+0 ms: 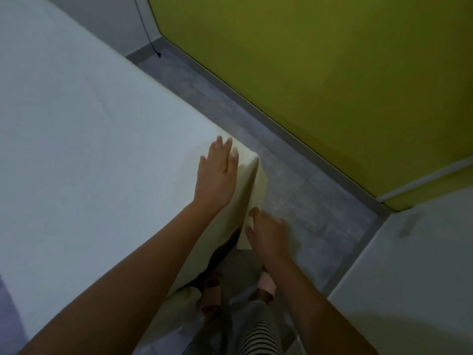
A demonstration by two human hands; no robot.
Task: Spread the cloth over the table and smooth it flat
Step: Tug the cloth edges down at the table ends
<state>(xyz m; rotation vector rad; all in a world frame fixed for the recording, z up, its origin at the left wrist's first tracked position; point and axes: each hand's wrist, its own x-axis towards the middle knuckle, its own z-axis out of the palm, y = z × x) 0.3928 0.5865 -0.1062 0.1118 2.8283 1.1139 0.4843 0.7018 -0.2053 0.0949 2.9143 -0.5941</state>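
Head view: left hand (217, 175) lies flat, fingers spread, on the cloth (89, 149); just below, right hand (267, 235) touches its hanging corner, grip unclear; grey floor (294, 201) beneath, yellow wall (332, 73) beyond.

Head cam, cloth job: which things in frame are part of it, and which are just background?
Job:
cloth, draped over the corner
left hand, flat on the cloth's top
right hand, at the hanging flap, grip unclear

Background:
black cable by the far wall
yellow-green wall
grey floor
slippers
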